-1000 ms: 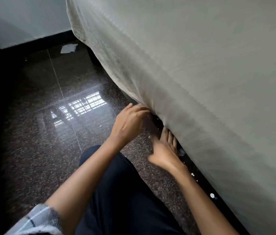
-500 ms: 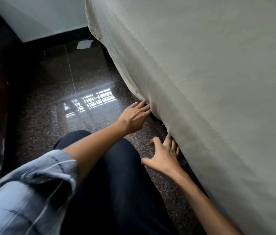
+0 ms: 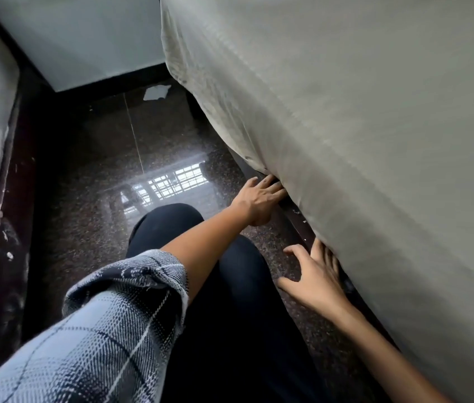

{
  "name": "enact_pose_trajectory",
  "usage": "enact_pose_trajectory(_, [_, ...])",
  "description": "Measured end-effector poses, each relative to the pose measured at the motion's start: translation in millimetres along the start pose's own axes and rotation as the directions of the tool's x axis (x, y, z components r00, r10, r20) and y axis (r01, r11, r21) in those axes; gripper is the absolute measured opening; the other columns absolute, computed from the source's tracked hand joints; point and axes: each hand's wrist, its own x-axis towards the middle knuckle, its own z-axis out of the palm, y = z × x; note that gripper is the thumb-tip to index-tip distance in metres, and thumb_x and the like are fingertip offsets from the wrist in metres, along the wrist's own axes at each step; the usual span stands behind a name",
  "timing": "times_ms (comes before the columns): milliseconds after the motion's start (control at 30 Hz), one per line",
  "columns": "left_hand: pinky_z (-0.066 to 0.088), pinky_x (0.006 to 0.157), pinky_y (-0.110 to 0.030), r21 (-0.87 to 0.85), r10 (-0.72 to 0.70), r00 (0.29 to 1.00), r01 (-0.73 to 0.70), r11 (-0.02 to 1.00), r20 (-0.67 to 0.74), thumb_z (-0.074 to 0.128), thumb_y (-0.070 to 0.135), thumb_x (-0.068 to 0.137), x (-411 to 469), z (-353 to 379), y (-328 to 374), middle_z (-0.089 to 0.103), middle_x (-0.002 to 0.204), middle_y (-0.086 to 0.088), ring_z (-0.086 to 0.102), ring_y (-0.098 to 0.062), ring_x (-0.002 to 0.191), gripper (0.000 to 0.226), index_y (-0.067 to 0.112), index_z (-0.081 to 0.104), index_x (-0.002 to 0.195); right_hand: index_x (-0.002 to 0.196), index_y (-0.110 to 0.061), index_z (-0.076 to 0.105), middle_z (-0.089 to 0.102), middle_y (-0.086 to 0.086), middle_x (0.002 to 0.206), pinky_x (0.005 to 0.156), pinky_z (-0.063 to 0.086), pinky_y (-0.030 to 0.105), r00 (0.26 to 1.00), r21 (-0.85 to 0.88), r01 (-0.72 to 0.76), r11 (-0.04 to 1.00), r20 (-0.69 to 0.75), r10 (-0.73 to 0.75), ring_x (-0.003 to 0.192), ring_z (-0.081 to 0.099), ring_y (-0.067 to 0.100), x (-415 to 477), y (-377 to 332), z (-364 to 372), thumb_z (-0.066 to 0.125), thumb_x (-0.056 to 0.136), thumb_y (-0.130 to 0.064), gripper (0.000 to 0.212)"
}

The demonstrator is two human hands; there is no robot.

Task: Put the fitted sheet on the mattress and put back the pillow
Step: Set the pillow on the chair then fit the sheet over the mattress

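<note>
Hands part along the hem
The left hand (image 3: 259,199), curled on the edge of the fitted sheet (image 3: 360,126) a second ago, now lies flat with fingertips under it; the right hand (image 3: 317,282) sits farther back, fingers splayed wider.

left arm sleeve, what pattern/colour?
The sleeve is plaid: pale blue-grey with dark and white check lines, cuff rolled up near the elbow. It shows in the head view.

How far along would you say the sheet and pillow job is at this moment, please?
Done: the fitted sheet already drapes over the top and down this side. In hand: the left hand and right hand reach straight fingers under its lower hem, apparently tucking it. Left: finishing this tuck and returning the pillow, which is not in view.
</note>
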Motion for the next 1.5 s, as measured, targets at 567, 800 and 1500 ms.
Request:
enact_pose_trajectory(567, [0.047,0.091,-0.025,-0.79,0.021,0.978,-0.179,0.586,-0.206,0.041,0.008,0.068,17,-18,-70,0.073,0.1,-0.007,0.065,-0.02,0.101,0.044,0.007,0.076,0.093,0.103,0.008,0.066,0.065,0.025,0.105,0.096,0.038,0.031,0.93,0.118,0.135,0.984,-0.359,-0.085,0.1,0.063,0.04,117,-60,29,0.051,0.065,0.002,0.041])
enact_pose_trajectory(800, [0.052,0.086,-0.036,-0.761,-0.409,0.859,0.036,0.648,-0.308,0.043,0.009,0.08,-2,12,-167,0.073,0.101,0.006,0.066,-0.016,0.098,0.039,0.026,0.074,0.097,0.126,0.005,0.055,0.052,0.018,0.135,0.101,0.043,0.037,0.917,0.02,-0.048,0.999,-0.396,0.052,0.121,0.054,0.031,150,-91,20,0.055,0.071,-0.007,0.056])
enact_pose_trajectory(1500, [0.002,0.117,-0.042,-0.193,-0.027,0.959,-0.029,0.981,-0.281,0.031,0.017,0.097,45,23,-140,0.028,0.153,0.004,0.012,-0.022,0.146,0.05,0.022,0.025,0.146,0.15,-0.016,0.002,0.007,0.027,0.154,0.116,0.007,0.046,0.957,-0.229,-0.288,0.93,-0.051,0.284,0.144,0.009,0.037,194,-126,7,0.061,0.082,-0.039,0.094])
